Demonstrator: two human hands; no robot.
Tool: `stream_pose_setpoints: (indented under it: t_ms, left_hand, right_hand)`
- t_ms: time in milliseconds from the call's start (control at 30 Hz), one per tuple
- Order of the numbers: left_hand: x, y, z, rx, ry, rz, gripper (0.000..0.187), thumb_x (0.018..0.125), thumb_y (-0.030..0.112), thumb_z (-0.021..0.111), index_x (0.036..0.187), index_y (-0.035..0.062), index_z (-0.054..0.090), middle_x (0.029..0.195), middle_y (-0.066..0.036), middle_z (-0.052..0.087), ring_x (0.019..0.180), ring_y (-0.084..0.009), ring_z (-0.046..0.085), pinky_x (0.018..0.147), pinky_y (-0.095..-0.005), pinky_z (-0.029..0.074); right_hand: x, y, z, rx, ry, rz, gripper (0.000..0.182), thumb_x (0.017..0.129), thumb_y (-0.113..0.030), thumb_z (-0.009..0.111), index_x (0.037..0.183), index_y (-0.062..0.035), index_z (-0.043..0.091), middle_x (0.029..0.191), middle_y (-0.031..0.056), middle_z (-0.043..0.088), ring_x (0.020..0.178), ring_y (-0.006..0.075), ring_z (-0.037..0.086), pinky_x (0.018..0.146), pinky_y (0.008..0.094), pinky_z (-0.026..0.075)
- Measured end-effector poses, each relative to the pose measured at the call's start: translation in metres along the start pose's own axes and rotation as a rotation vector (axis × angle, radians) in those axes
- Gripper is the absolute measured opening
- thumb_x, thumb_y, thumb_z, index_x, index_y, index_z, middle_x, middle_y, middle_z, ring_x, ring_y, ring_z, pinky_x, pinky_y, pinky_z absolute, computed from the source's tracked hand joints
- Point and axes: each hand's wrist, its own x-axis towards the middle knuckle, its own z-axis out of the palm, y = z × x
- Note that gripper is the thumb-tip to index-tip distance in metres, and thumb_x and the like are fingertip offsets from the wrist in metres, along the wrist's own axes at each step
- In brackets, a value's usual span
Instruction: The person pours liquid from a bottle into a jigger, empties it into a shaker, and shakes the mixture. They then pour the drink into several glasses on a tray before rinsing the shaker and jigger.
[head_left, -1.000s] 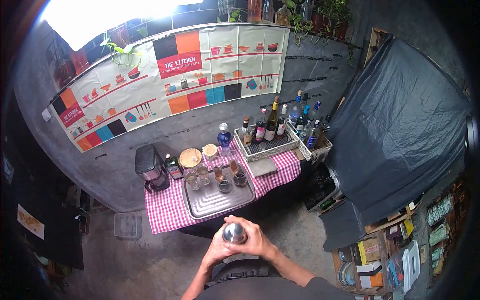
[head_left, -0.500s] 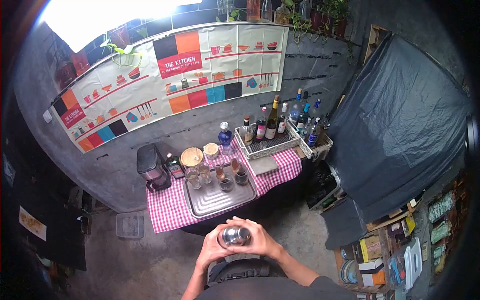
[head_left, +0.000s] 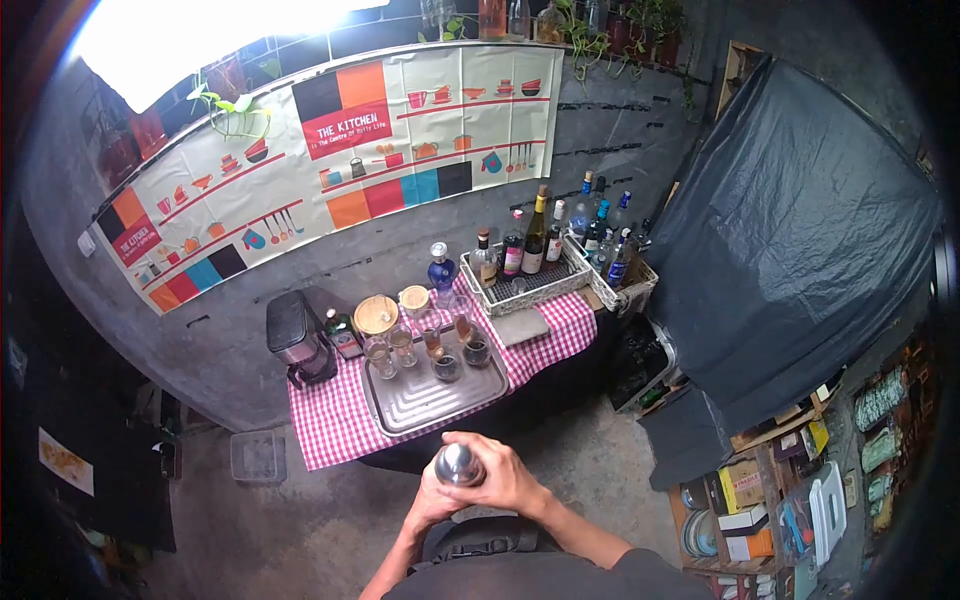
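Note:
Between my two hands is a shiny metal cocktail shaker (head_left: 458, 465), held in front of my body with its rounded top toward the camera. My left hand (head_left: 432, 497) wraps its left side, its fingers partly hidden. My right hand (head_left: 508, 483) is closed round the other side. Beyond them, on the table, a metal tray (head_left: 430, 402) carries several glasses, among them two short dark-looking glasses, one a tumbler (head_left: 446, 368), and taller ones such as a stemmed glass (head_left: 380, 358).
A red checked cloth (head_left: 325, 425) covers the table. A coffee maker (head_left: 298, 335) stands at its left, with a dark bottle (head_left: 342, 333) beside it. Bottles fill a wicker tray (head_left: 530, 292) at the back right. A clear plastic bin (head_left: 258, 457) sits on the floor.
The shaker has moved slightly left and up and now points more toward the camera, both hands still round it. The whole view has shifted a little.

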Motion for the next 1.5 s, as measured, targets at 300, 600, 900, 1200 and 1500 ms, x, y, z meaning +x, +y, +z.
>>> stream_pose_setpoints:
  t_ms: [300, 600, 900, 1200, 1500]
  left_hand:
    - [0.007, -0.009, -0.008, 0.142, 0.027, 0.050, 0.072, 0.065, 0.021, 0.094, 0.125, 0.0024, 0.059, 0.112, -0.009, 0.069, 0.102, -0.0161, 0.067, 0.091, -0.0341, 0.054]
    - [0.015, 0.006, -0.011, 0.189, -0.011, 0.057, 0.070, 0.066, 0.018, 0.095, 0.125, 0.0019, 0.060, 0.112, -0.009, 0.070, 0.104, -0.0173, 0.067, 0.094, -0.0350, 0.054]
    - [0.017, 0.012, -0.025, 0.420, -0.010, 0.157, 0.071, 0.065, 0.022, 0.094, 0.124, 0.0010, 0.060, 0.115, -0.012, 0.070, 0.108, -0.0187, 0.068, 0.095, -0.0363, 0.054]
    - [0.021, 0.014, -0.029, 0.490, -0.067, 0.209, 0.071, 0.068, 0.019, 0.093, 0.126, 0.0003, 0.057, 0.118, -0.011, 0.067, 0.106, -0.0178, 0.066, 0.094, -0.0353, 0.054]
    - [0.025, -0.004, -0.016, 0.188, -0.050, 0.112, 0.073, 0.067, 0.021, 0.093, 0.129, 0.0023, 0.058, 0.119, -0.010, 0.067, 0.110, -0.0189, 0.065, 0.098, -0.0355, 0.052]
  right_hand:
    - [0.002, 0.013, -0.006, 0.038, -0.030, 0.110, 0.072, 0.073, -0.031, 0.090, 0.132, -0.0039, 0.059, 0.134, 0.0147, 0.065, 0.128, 0.0345, 0.060, 0.110, 0.0453, 0.047]
    - [0.008, 0.021, -0.012, -0.035, -0.012, 0.002, 0.072, 0.072, -0.030, 0.090, 0.131, -0.0023, 0.060, 0.128, 0.0178, 0.067, 0.119, 0.0345, 0.066, 0.104, 0.0448, 0.050]
    - [0.008, 0.022, -0.013, -0.028, -0.084, -0.060, 0.071, 0.074, -0.034, 0.088, 0.131, -0.0036, 0.059, 0.133, 0.0162, 0.064, 0.127, 0.0355, 0.060, 0.107, 0.0468, 0.047]
    - [0.009, 0.018, -0.014, -0.014, -0.080, -0.124, 0.073, 0.075, -0.033, 0.089, 0.133, -0.0020, 0.058, 0.130, 0.0155, 0.066, 0.127, 0.0338, 0.060, 0.108, 0.0451, 0.047]
    - [0.007, 0.020, -0.011, -0.039, -0.094, -0.087, 0.074, 0.072, -0.032, 0.090, 0.133, -0.0021, 0.060, 0.134, 0.0140, 0.065, 0.133, 0.0329, 0.057, 0.113, 0.0460, 0.042]
